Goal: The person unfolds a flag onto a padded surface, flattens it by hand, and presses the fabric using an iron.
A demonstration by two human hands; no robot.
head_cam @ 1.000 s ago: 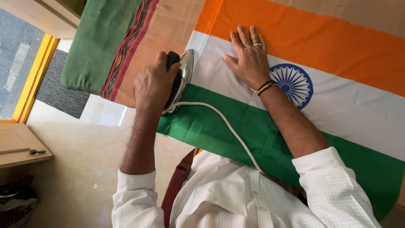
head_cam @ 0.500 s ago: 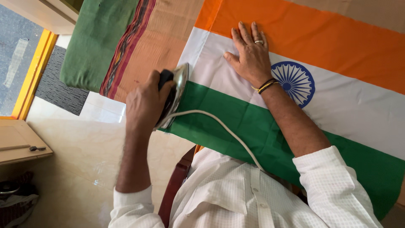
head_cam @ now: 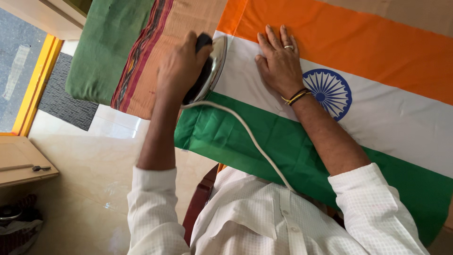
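Left hand (head_cam: 179, 66): fist wrapped round the dark handle of the iron (head_cam: 210, 66), knuckles up, forearm running down toward 7 o'clock into a white sleeve.
Right hand (head_cam: 279, 61): flat, fingers spread narrowly and pointing to 12 o'clock, palm pressed on the white band of the flag (head_cam: 377, 118); grips nothing.
Ring (head_cam: 288, 46): on one finger of the right hand.
Wrist threads (head_cam: 296, 97): black and yellow bands round the right wrist, at 5 o'clock from the knuckles.
Iron: tilted, shiny metal sole plate showing on its right side; sits at the flag's left edge on the white band, just at 9 o'clock of the right hand, near but not touching it.
Cord (head_cam: 245, 134): pale, leaves the iron's rear at 6 o'clock, crosses the green band, runs toward 5 o'clock to the white shirt (head_cam: 264, 217).
Flag: orange, white and green bands, blue wheel (head_cam: 328, 92) on the white one, at 3 o'clock of the right wrist; green band creased, its left end hanging off the edge.
Underlay cloth (head_cam: 118, 52): green and tan with a dark red patterned stripe, at 9 o'clock of the iron, under the flag's left end.
Floor (head_cam: 85, 156): pale glossy tile, at 7 o'clock.
Grey mat (head_cam: 66, 97): beside a yellow strip (head_cam: 35, 85), at 9 o'clock.
Wooden panel (head_cam: 21, 160): small dark handle on it, at 8 o'clock.
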